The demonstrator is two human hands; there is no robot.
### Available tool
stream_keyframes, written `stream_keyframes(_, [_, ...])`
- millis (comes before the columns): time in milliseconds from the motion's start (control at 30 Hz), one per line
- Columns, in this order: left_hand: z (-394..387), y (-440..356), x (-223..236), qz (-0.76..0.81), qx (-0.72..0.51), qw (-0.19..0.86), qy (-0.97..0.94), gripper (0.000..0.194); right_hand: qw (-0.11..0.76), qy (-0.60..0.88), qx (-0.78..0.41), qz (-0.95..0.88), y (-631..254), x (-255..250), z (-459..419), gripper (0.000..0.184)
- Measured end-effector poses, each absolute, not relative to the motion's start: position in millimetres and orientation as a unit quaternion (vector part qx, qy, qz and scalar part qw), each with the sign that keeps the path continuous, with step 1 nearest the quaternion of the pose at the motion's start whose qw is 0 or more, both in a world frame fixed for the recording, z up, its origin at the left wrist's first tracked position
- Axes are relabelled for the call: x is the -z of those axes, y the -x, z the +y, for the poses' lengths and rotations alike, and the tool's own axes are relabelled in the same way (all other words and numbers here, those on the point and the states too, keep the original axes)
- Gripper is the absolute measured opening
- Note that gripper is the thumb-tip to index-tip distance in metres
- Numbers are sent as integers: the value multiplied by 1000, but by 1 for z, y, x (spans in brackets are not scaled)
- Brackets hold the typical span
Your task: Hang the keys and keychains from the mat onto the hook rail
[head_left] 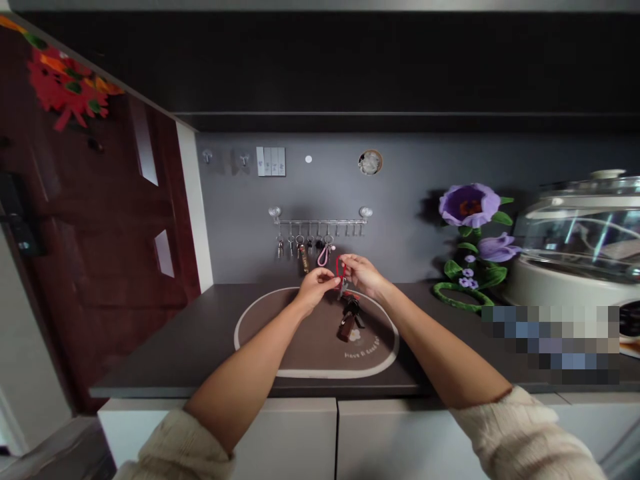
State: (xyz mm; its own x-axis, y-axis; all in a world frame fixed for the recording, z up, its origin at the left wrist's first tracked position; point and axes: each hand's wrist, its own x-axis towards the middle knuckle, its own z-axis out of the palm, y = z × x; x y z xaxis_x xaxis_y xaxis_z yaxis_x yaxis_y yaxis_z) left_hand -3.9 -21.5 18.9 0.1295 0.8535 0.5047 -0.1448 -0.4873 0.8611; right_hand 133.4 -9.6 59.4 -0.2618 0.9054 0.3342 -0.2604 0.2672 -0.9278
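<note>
Head view, right hand: the top of a thin red cord loop (337, 268) is pinched between thumb and fingers of the right hand (364, 276), presumably so that the loop is kept upright.
Head view, left hand: the loop's lower end appears to be pinched by the fingertips of the left hand (316, 288), perhaps to steady it; whether metal is caught too cannot be told.
Below the loop: a dark brown figure-like charm with black and orange-red parts (349, 320) is seen beneath silvery metal pieces (343, 289); whether it is hung or rested cannot be told.
Mat: a brown round-ended mat with a pale border (310, 347) is laid on the dark grey desk (165, 353), likely as surface protection.
Wall: a slim silvery hook rail (320, 221) is fixed by clear round discs; small keys (280, 248), a brown lettered tag (303, 259) and a pink strap loop (323, 256) are hung from it, probably for easy reach.
Right side: a purple soft flower ornament (470, 205) is stood beside a cream appliance with a clear cover (540, 287).
</note>
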Motion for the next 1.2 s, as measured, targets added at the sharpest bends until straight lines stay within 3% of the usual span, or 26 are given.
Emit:
stream_keyframes(233, [-13, 7, -16, 327, -608, 401, -602, 26, 509, 340, -376, -696, -138, -80, 13, 25])
stream_keyframes(600, [-4, 10, -10, 359, -625, 408, -560, 23, 508, 428, -83, -743, -135, -108, 46, 8])
stream_keyframes(933, [-1, 9, -9, 345, -625, 415, -565, 25, 501, 489, 25, -713, -133, -119, 70, 17])
stream_keyframes(1200, [-3, 10, -11, 343, -624, 417, -565, 26, 422, 546, 102, -716, -130, -123, 74, 19])
